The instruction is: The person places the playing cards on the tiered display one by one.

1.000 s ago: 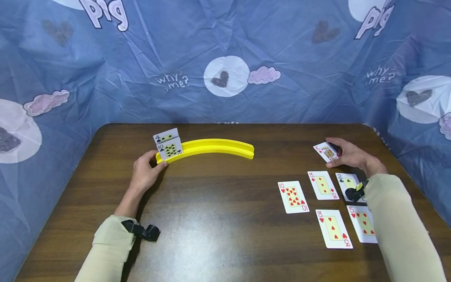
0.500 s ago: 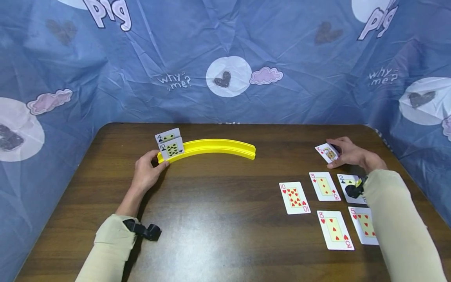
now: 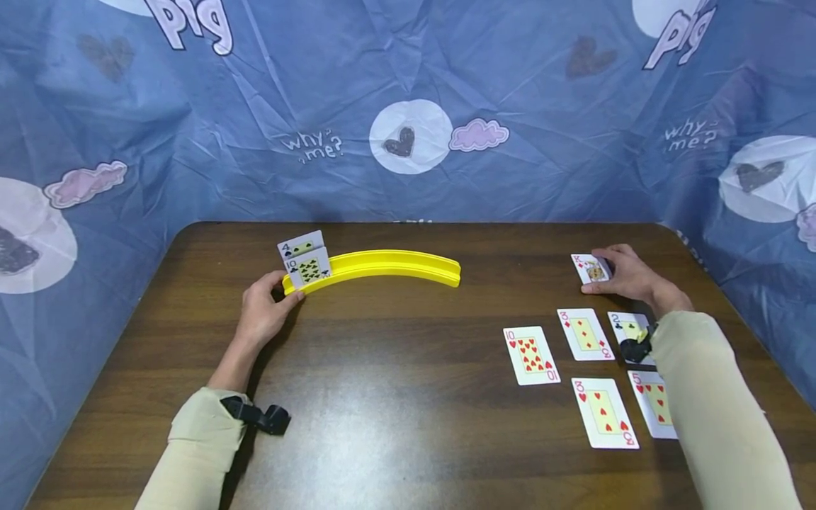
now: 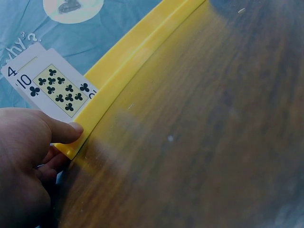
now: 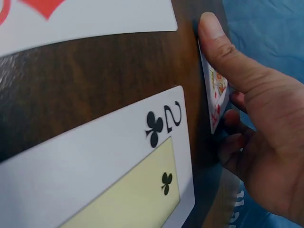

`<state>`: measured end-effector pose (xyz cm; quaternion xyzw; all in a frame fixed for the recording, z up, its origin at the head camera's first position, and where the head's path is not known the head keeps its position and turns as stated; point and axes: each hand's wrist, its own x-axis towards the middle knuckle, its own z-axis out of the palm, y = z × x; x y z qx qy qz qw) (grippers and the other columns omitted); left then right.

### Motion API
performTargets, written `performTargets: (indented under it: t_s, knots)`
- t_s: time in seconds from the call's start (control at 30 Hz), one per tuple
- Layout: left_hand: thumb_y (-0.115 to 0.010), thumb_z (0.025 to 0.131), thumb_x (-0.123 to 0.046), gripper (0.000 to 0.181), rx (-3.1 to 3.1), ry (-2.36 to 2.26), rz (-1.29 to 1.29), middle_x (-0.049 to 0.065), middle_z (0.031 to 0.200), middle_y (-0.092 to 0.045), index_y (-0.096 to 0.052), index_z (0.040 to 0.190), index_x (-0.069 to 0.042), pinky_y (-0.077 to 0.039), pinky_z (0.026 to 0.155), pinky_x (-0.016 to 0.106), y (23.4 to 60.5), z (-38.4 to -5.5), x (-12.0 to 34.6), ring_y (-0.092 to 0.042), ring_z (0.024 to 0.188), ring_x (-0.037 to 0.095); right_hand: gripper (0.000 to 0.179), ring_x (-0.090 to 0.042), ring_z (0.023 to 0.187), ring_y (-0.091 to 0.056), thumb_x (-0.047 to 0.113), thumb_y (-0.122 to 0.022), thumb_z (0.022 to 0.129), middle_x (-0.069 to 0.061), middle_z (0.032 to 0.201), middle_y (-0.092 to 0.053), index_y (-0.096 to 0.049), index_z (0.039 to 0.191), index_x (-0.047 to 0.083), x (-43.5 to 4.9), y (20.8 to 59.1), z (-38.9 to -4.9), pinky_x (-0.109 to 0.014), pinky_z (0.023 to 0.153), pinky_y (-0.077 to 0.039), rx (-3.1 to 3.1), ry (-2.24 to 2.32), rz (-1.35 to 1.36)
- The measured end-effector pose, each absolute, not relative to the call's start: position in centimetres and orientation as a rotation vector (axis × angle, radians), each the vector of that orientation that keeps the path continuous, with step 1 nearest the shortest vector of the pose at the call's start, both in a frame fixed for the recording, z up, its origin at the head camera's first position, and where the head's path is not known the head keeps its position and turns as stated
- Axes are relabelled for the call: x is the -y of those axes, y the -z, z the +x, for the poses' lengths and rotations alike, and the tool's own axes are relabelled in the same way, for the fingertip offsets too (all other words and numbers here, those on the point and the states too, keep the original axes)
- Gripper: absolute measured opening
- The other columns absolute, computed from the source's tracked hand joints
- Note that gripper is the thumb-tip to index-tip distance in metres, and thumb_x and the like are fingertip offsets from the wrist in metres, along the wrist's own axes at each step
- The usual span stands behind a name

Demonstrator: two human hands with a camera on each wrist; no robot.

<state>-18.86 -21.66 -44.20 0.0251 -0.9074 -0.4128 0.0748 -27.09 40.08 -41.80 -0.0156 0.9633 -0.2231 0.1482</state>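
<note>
In the head view my left hand (image 3: 263, 312) pinches the left end of a curved yellow card holder (image 3: 398, 263), thumb on the front side and fingers behind. A ten of clubs (image 3: 309, 272) stands in the slot at that end, and a black four (image 3: 301, 245) rises behind it. At the far right my right hand (image 3: 631, 280) grips a king of diamonds (image 3: 586, 268) by its right part. The right wrist view shows the thumb along one edge of the king (image 5: 216, 90) and the other fingers curled behind it.
Face up before my right arm lie a ten of hearts (image 3: 532, 356), a three of diamonds (image 3: 584, 334), a two of clubs (image 3: 627, 329), a three of hearts (image 3: 604, 413) and a five of hearts (image 3: 652, 404). My right sleeve overlaps some cards. A blue printed cloth (image 3: 255, 177) hangs behind the table.
The king has turned in my right hand so its top edge sits more level, and that hand has shifted slightly left. My left hand keeps its hold on the card holder.
</note>
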Motion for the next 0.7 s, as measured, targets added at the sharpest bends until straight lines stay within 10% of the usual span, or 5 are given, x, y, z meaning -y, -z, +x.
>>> performTargets:
  t_s: [0.7]
  knots:
    - [-0.068, 0.091, -0.006, 0.036, 2.706, 1.244, 0.072, 0.026, 0.111, -0.064, -0.061, 0.124, 0.007, -0.037, 0.084, 0.037, 44.3, -18.9, 21.5, -0.055, 0.099, 0.035, 0.123, -0.057, 0.141, -0.018, 0.05, -0.085, 0.073, -0.042, 0.154, -0.006, -0.017, 0.152, -0.013, -39.8, 41.3, -26.8, -0.066, 0.116, -0.021, -2.765, 0.528, 0.068]
